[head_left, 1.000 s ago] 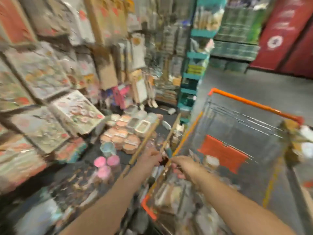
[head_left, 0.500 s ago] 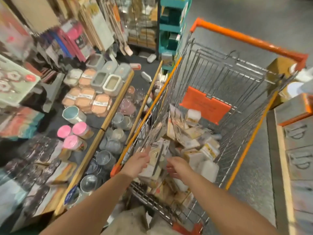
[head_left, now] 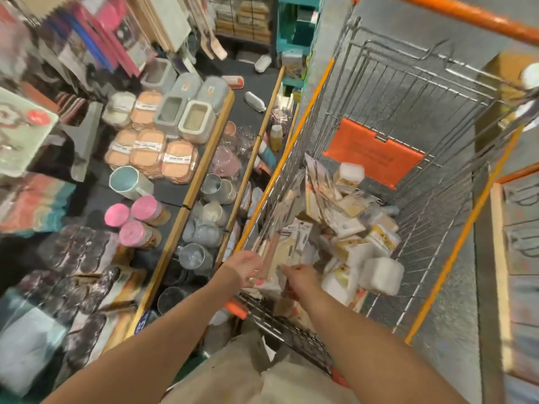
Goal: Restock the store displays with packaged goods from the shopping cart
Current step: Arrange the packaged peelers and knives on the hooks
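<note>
Your left hand [head_left: 248,268] is reaching into the near-left corner of the shopping cart [head_left: 414,158], palm turned inward, its fingers curled round a flat carded package [head_left: 287,252] that stands upright against the cart's wire side. Your right hand [head_left: 297,279] is just beside it, fingers bent and pinching the lower edge of the same package; the blur makes it hard to tell how firm that pinch is. The rest of the packaged goods [head_left: 358,228] lie heaped in the near half of the cart basket: white foam-like blocks with yellow labels and more flat cards, piled loosely over one another. An orange panel [head_left: 373,154] hangs on the far wire wall.

To your left, the display shelf [head_left: 204,158] with wooden edging carries peach-coloured lidded containers [head_left: 151,153], grey canisters [head_left: 186,112], a pale blue mug [head_left: 128,182] and three pink-lidded jars [head_left: 137,220]. A lower tier [head_left: 248,158] holds clear glass mugs [head_left: 204,228].
</note>
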### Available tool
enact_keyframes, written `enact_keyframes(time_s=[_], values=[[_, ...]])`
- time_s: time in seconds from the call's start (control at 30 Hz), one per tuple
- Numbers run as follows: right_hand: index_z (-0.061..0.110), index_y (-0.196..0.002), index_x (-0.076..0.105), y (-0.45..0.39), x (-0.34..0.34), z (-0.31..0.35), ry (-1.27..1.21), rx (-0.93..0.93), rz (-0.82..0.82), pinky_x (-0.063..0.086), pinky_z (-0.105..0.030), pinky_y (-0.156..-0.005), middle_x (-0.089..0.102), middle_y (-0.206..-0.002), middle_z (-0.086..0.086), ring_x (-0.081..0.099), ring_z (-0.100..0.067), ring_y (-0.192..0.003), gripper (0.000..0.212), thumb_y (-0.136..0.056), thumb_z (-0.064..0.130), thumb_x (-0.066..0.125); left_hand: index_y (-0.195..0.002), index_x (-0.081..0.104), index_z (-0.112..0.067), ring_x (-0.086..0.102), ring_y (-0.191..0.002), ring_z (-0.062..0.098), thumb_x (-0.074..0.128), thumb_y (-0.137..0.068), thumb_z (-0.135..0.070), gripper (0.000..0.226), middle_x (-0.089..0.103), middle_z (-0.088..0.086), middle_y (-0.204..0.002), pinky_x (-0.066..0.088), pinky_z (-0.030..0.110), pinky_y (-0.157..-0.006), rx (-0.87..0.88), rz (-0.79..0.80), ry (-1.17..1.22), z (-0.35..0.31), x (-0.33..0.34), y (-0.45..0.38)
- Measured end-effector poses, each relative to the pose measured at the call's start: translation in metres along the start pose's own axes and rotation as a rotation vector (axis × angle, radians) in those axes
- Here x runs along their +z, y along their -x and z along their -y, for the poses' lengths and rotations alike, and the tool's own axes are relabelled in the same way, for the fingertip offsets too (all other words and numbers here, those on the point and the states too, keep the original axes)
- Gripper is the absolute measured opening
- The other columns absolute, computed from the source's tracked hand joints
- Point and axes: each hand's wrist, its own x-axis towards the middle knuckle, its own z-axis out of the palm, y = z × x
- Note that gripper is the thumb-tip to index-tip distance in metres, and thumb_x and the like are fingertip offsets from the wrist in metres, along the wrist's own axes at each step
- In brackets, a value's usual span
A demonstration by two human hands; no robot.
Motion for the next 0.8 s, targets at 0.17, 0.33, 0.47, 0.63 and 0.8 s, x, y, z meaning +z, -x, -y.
enact_keyframes(time_s=[0.17,0.33,0.47,0.63,0.8], values=[[0.013,-0.07,0.052,0.0,0.006,0.003,0.002,-0.014,-0.053,0.042,-0.032,-0.062,0.056,-0.068,-0.009,0.053,-0.023,-0.061,0.029,-0.093,0.025,0.066,-0.105,0.054,-0.022,0.059,-0.096,0.007,0.049,-0.103,-0.025,0.006,0.06,0.001,-0.115,0.047,0.016,-0.071,-0.02,0.042,-0.008,-0.002,-0.007,-0.002],[0.011,-0.076,0.057,0.016,-0.029,-0.016,-0.124,-0.015,-0.104,0.049,-0.037,-0.065,0.057,-0.073,-0.01,0.056,-0.024,-0.067,0.023,-0.095,0.022,0.061,-0.119,0.052,-0.025,0.058,-0.112,0.011,0.054,-0.1,-0.034,0.021,0.057,0.0,-0.128,0.048,0.025,-0.088,0.019,0.061,-0.03,0.006,-0.007,-0.005],[0.007,-0.086,0.06,0.042,-0.063,-0.031,-0.244,-0.016,-0.07,0.048,-0.038,-0.071,0.064,-0.084,-0.013,0.061,-0.026,-0.076,0.014,-0.094,0.019,0.061,-0.131,0.051,-0.026,0.057,-0.115,0.015,0.058,-0.096,-0.041,0.038,0.054,-0.002,-0.135,0.045,0.031,-0.094,0.01,0.065,-0.056,-0.003,0.009,-0.012],[0.006,-0.084,0.063,0.07,-0.072,-0.016,-0.384,-0.084,0.051,0.05,-0.029,-0.059,0.067,-0.071,-0.004,0.064,-0.015,-0.062,0.014,-0.097,0.007,0.057,-0.14,0.041,-0.022,0.059,-0.115,0.024,0.071,-0.087,-0.039,0.064,0.056,0.005,-0.134,0.05,0.036,-0.089,0.019,0.077,-0.043,-0.024,0.037,-0.016],[0.009,-0.093,0.067,0.078,-0.052,0.02,-0.375,-0.174,0.204,0.052,-0.032,-0.071,0.067,-0.078,-0.003,0.063,-0.018,-0.075,0.009,-0.096,0.013,0.06,-0.121,0.059,-0.022,0.065,-0.109,0.023,0.081,-0.055,-0.057,0.078,0.069,0.002,-0.117,0.049,0.051,-0.099,0.203,-0.007,0.032,-0.029,0.022,-0.023]])
